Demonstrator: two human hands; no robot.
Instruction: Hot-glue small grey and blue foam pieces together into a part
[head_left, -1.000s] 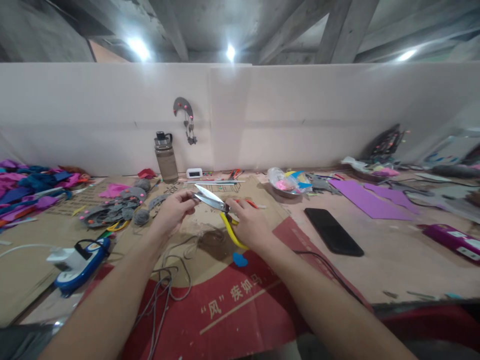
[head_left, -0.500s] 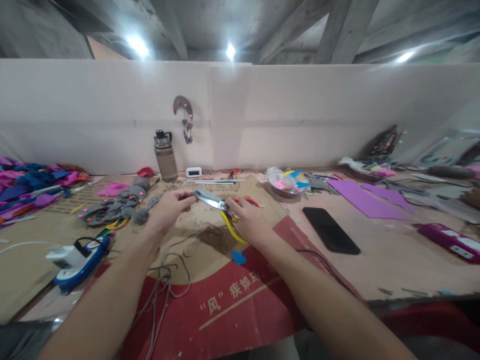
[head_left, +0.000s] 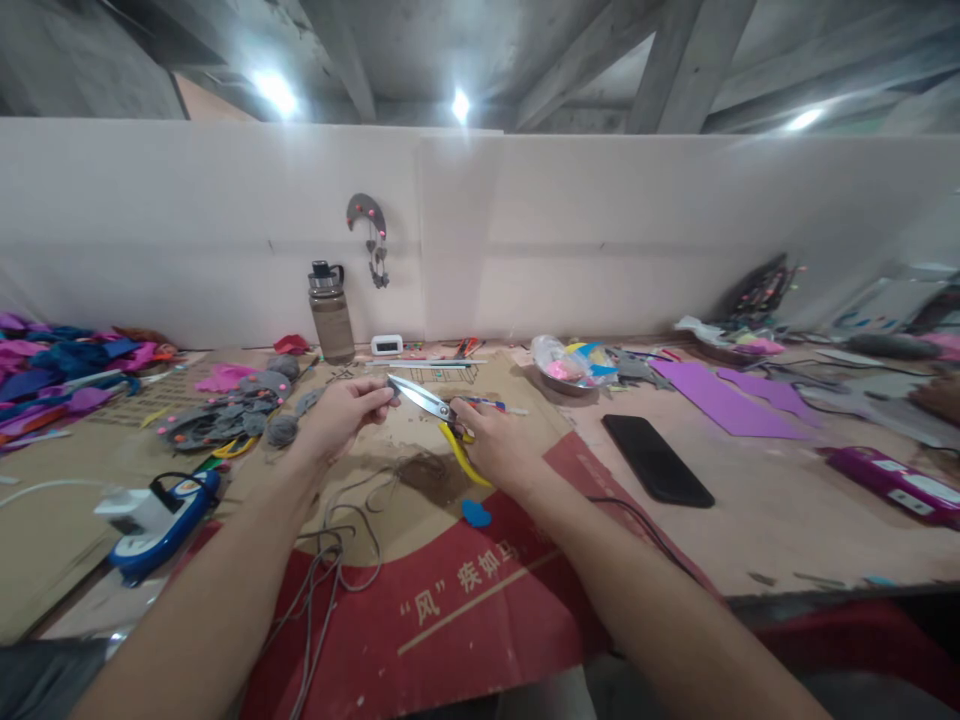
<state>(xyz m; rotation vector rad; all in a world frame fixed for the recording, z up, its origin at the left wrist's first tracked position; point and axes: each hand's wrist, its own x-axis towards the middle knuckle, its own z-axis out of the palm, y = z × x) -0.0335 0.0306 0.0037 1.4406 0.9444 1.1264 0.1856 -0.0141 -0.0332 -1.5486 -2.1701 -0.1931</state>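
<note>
My right hand point(head_left: 499, 435) is wrapped round the yellow handles of a pair of scissors point(head_left: 424, 397), whose metal blades point left and look closed together. The fingers of my left hand point(head_left: 349, 410) pinch a small dark grey piece of felt point(head_left: 394, 389) right at the blade tips. Most of that piece is hidden by the fingers. Below both hands, a tangle of thin grey cord point(head_left: 341, 545) lies on the red and tan cardboard point(head_left: 525, 640). A blue scrap point(head_left: 476, 513) sits beneath the scissors.
Grey felt pieces with pink dots point(head_left: 225, 415) and a blue power strip point(head_left: 169, 525) lie on the left. A bottle point(head_left: 331, 315) stands at the back. Rightward are a bowl of scraps point(head_left: 566, 385), a black phone point(head_left: 657, 460), purple sheets point(head_left: 720, 395) and a magenta device point(head_left: 896, 485).
The scissors' blades have closed, and the grey piece that lay along them now shows only at my left fingertips. Both hands stay in nearly the same place.
</note>
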